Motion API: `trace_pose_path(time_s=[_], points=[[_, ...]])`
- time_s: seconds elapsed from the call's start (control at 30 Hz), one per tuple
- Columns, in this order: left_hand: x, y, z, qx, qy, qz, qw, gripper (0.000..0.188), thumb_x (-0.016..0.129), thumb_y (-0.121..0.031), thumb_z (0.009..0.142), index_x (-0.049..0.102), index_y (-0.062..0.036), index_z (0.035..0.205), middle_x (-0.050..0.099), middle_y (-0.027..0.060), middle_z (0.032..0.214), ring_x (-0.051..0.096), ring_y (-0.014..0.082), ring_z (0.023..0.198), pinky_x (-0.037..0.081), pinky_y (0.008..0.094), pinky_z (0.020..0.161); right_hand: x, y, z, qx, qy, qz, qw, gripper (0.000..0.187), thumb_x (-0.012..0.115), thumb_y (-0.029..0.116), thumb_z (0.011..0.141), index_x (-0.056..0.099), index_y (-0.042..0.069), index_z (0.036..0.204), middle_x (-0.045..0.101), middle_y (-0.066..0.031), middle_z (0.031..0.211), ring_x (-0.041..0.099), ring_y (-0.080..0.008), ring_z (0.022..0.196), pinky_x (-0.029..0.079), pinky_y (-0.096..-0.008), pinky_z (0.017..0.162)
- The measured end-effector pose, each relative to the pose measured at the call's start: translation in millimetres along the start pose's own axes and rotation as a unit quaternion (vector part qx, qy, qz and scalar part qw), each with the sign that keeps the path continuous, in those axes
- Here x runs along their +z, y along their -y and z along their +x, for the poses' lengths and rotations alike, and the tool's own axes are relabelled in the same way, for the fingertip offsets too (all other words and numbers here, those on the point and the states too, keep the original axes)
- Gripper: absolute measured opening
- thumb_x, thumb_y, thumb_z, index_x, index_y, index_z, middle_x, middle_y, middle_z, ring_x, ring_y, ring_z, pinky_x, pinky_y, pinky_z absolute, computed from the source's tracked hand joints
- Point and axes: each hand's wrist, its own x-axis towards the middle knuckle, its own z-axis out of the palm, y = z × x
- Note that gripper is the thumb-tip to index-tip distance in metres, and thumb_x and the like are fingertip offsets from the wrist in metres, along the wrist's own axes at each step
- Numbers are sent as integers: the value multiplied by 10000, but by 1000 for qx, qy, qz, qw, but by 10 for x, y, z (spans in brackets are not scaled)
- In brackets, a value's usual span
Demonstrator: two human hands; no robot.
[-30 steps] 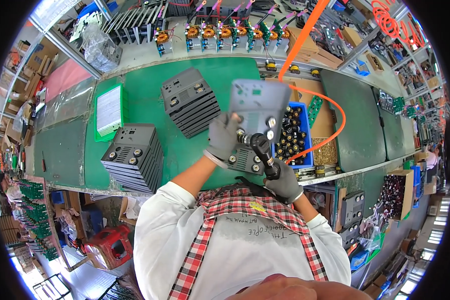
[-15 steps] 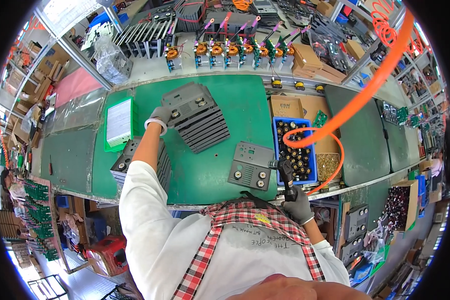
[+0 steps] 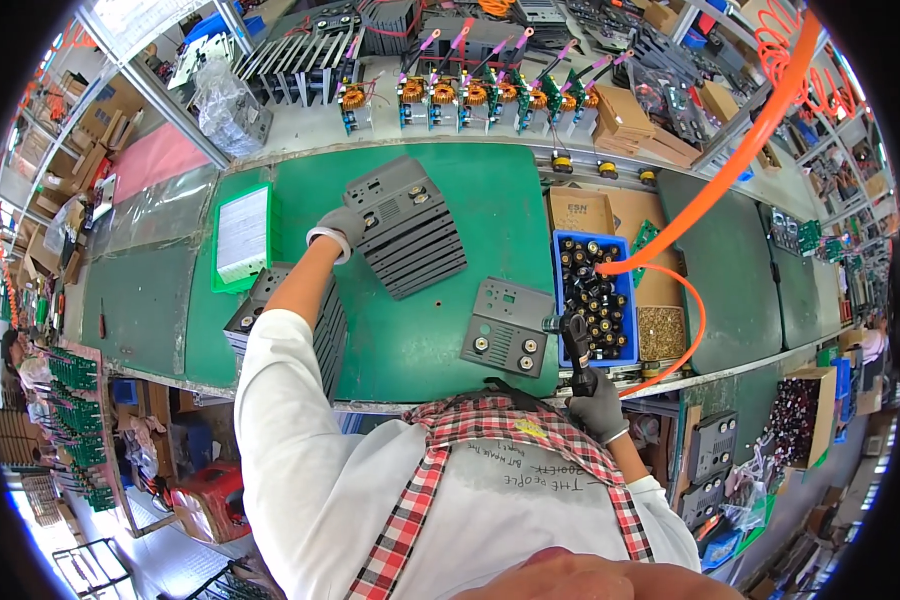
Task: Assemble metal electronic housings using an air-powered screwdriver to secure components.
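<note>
My left hand (image 3: pixel 348 230), in a grey glove, is closed on the near-left edge of the top grey panel (image 3: pixel 395 195); its fingertips are partly hidden. Several like panels (image 3: pixel 415 260) lie stacked beneath it. My right hand (image 3: pixel 598 408), also gloved, grips a black air ratchet wrench (image 3: pixel 577 352) with a socket on its head. That head is beside the right edge of a single grey panel (image 3: pixel 508 325), which lies flat on the green mat (image 3: pixel 410 350) with two round metal-centred fittings near its front edge.
A blue bin (image 3: pixel 630 335) of black knob-like parts stands right of the single panel, beside a box of small brass-coloured pieces (image 3: pixel 662 330). An orange air hose (image 3: pixel 740 160) hangs across the right side. Another panel stack (image 3: pixel 332 325) lies under my left forearm, near a green tray (image 3: pixel 270 215).
The top panel under my left hand has turned from askew to roughly in line with the stack. My right hand still holds the wrench in about the same place.
</note>
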Motion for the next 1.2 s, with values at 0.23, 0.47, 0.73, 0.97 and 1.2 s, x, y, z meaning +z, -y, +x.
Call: trace_pose_path(time_s=[0.23, 0.47, 0.73, 0.97, 1.2], points=[[-236, -1139, -698, -11, -346, -290, 892, 231, 494, -291, 792, 473, -91, 906, 563, 144, 819, 574, 320, 721, 476, 406, 637, 88, -227, 25, -4, -2, -61, 998, 409, 625, 176, 524, 521, 15, 885, 554, -132, 686, 542, -280, 630, 429, -353, 588], [1195, -2095, -452, 22, 102, -488, 866, 416, 457, -346, 822, 500, 4, 1041, 529, 226, 1043, 518, 321, 979, 405, 380, 822, 166, -361, 68, 49, 27, -84, 995, 461, 633, 196, 521, 538, 36, 942, 591, -184, 806, 568, -346, 788, 449, -381, 694], [1154, -2373, -509, 9, -24, -706, 707, 308, 533, -259, 789, 582, 29, 884, 594, 96, 777, 517, 146, 708, 417, 277, 646, 263, -441, 203, 119, 56, -64, 989, 476, 646, 253, 560, 535, 61, 981, 599, -185, 856, 574, -341, 833, 443, -383, 731], [1514, -2559, -316, -4, -17, -806, 591, 185, 529, -141, 791, 582, -16, 916, 595, 37, 845, 535, 125, 711, 445, 249, 621, 392, -429, 256, 104, 68, -50, 991, 483, 640, 259, 563, 520, 48, 980, 595, -189, 840, 573, -343, 826, 441, -393, 734], [1727, -2574, -198, -1, -9, -864, 503, 219, 492, -235, 806, 579, -34, 812, 576, 25, 783, 502, 108, 677, 411, 252, 618, 369, -492, 446, 102, 97, -90, 986, 454, 612, 242, 573, 511, 54, 974, 591, -190, 840, 570, -338, 829, 445, -396, 728]])
